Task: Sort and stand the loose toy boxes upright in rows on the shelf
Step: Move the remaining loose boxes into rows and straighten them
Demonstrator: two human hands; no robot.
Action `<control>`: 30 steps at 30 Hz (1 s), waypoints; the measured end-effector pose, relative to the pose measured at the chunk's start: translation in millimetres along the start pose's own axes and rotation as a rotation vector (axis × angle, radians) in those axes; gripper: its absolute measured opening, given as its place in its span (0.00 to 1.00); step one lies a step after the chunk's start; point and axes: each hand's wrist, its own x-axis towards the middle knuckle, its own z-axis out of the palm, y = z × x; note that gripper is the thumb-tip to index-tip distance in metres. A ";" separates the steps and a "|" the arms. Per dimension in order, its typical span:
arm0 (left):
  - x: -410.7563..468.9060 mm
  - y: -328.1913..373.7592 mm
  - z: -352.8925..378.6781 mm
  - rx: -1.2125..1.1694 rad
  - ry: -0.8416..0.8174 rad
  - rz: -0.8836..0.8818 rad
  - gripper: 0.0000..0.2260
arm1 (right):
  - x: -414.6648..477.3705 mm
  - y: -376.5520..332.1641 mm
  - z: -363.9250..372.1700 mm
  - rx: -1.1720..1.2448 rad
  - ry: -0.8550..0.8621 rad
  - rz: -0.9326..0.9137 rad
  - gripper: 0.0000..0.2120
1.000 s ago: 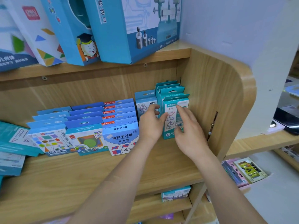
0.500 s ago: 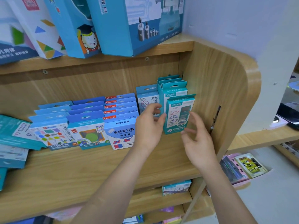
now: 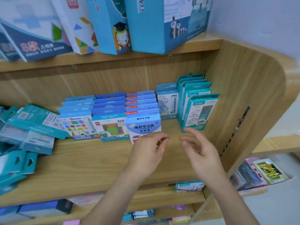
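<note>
My fingers point(image 3: 156, 137) curl loosely, holding nothing. Left hand point(image 3: 148, 154) and right hand point(image 3: 202, 154) hover near the upright teal box point(image 3: 202, 111); loose boxes point(image 3: 27, 132) lie well left of it.

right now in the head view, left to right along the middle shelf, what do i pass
heap of loose teal boxes, shapes box row, green circle box row, blue box row, cube box, teal box row, side wall

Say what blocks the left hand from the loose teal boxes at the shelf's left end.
Nothing visible: bare shelf board lies between the left hand and the loose teal boxes; the upright rows stand farther back.
</note>
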 end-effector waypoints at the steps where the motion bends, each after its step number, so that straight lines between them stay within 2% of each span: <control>1: -6.9 -10.7 -6.7 0.044 0.006 -0.009 0.05 | -0.5 -0.8 8.6 0.022 -0.044 0.006 0.17; 6: -39.8 -57.1 -42.2 0.129 0.042 -0.050 0.10 | 5.9 -5.9 48.7 0.042 -0.137 0.039 0.16; 15: -64.5 -144.6 -146.8 0.327 0.099 -0.091 0.08 | 4.3 -47.7 184.1 0.007 -0.330 -0.059 0.16; 19: -69.0 -189.8 -201.1 0.469 0.170 -0.131 0.14 | 1.3 -66.6 257.4 -0.082 -0.453 -0.112 0.27; 24: -72.9 -242.5 -265.3 0.643 0.238 -0.333 0.20 | 0.3 -89.6 330.4 -0.182 -0.565 -0.159 0.36; 26: -67.4 -257.0 -281.7 0.620 0.222 -0.410 0.23 | 0.3 -92.8 349.2 -0.210 -0.587 -0.153 0.37; 30: -40.3 -275.6 -294.9 0.313 0.217 -0.574 0.30 | 0.1 -94.2 377.0 -0.215 -0.609 -0.126 0.38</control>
